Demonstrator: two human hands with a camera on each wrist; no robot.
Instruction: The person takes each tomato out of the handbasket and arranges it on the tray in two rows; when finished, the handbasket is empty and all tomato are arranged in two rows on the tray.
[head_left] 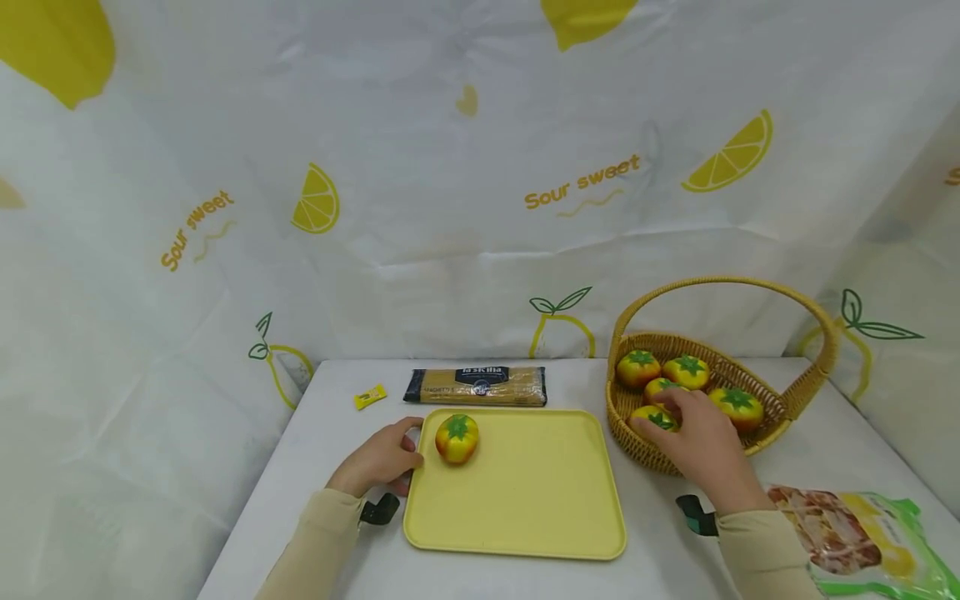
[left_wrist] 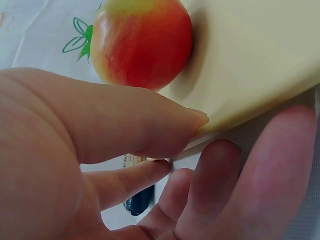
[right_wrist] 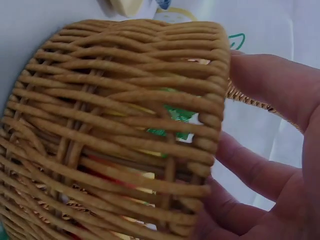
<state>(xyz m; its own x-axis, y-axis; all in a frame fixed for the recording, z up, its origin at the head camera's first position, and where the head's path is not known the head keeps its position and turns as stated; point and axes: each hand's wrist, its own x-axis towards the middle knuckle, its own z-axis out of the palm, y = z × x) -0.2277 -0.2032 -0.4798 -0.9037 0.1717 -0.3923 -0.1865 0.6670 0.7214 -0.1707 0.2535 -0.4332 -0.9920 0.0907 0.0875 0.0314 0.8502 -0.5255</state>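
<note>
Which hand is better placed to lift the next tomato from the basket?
Right hand: it reaches over the basket rim onto a tomato. The left hand grips the tray edge.

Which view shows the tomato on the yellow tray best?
The head view: the tomato sits whole on the tray, beside the left hand. The left wrist view shows it close but cropped behind the thumb. The right wrist view shows only the basket.

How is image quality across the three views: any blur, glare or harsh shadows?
Head view: even, soft light, no glare, slight wide-angle bowing at the edges. Left wrist: left hand close and soft-focused, tomato casting a soft shadow on the tray. Right wrist: basket weave sharp, right hand blurred.
</note>
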